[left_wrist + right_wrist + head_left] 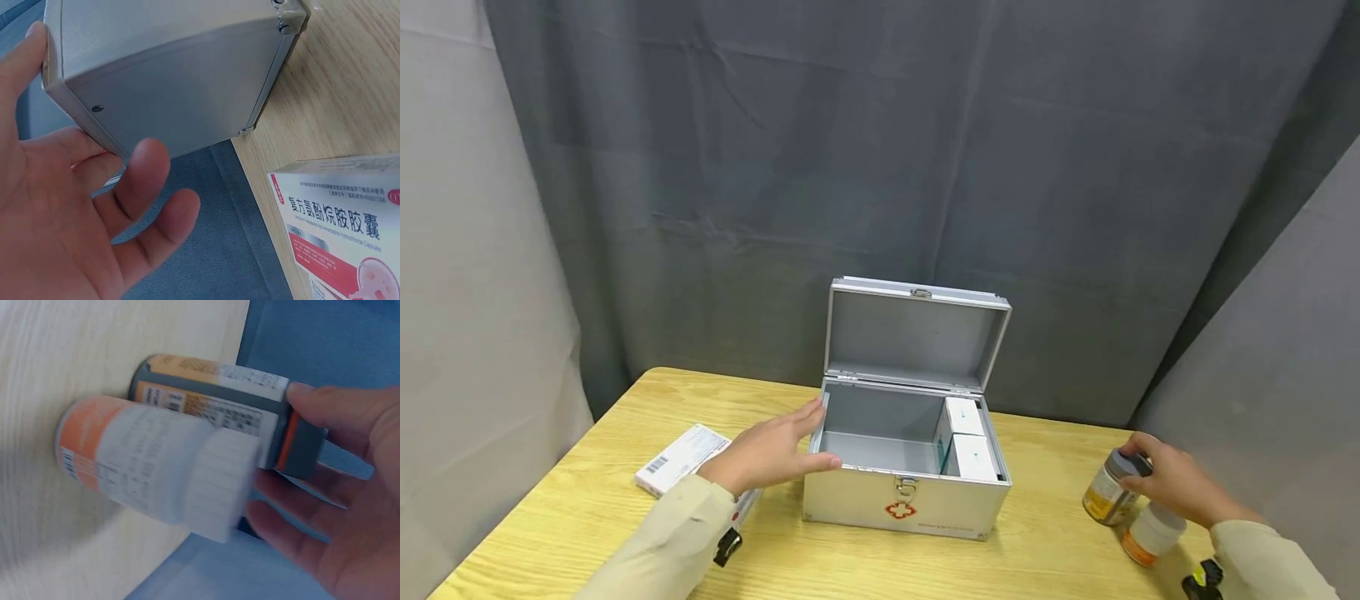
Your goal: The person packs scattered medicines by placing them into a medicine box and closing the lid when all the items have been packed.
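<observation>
Grey-capped bottle [1106, 493] is right of the case [850, 505], pinched by its cap in the right hand [1183, 482] (likely because the white bottle [1153, 532] crowds its body); the left hand [766, 454], fingers apart, touches the case's rim, perhaps steadying it.

worktop [1045, 533]: pale yellow wood grain | case [850, 504]: silver, red-and-white cross on front, grey lining | boxes [973, 457] along case's right edge: white | carton [681, 458] near worktop's left edge: white, black barcode | grey-capped bottle [1103, 497] toward worktop's right edge: yellow-and-white label | white-capped bottle [1152, 533]: white-and-orange label | curtain [865, 167]: dark grey
</observation>
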Demonstrator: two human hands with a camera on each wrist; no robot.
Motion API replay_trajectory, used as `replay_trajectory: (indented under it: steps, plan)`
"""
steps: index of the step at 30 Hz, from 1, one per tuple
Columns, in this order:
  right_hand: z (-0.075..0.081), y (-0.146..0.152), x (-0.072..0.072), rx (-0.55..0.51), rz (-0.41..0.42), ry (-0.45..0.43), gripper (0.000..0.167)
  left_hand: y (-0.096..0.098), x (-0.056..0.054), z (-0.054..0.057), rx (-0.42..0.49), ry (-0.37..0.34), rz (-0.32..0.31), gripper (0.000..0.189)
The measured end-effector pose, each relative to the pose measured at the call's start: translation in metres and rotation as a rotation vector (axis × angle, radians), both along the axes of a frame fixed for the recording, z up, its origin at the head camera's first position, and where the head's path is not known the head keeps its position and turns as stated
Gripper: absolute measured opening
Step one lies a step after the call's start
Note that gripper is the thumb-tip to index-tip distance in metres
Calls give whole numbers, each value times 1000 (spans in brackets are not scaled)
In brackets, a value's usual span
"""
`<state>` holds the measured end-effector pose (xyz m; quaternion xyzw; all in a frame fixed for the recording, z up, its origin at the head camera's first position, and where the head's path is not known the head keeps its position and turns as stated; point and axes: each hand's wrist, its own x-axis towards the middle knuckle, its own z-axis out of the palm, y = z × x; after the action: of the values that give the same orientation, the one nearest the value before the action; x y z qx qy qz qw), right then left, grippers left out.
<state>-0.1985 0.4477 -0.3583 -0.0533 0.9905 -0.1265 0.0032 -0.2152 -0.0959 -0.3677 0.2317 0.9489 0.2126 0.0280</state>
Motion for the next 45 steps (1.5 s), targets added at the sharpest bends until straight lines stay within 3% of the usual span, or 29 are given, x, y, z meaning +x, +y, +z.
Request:
replay_trajectory:
  steps: [6,12,17,27,32,45]
  plan:
    - [15,1,-2,-24,24,-72,36,1,-1,5,-4,1,1,90]
    - [30,-7,-8,47,42,-78,39,-3,-1,6,-8,-6,17,90]
    - [30,-8,-6,63,48,-31,36,-3,-2,5,-5,11,7,91]
    - [38,-10,-4,107,97,-24,33,-6,-1,5,-3,8,8,90]
    - [38,-17,-6,112,83,-33,30,-9,-2,7,-9,6,7,90]
    - [32,-19,-8,53,62,-47,34,-14,-1,10,-20,13,15,90]
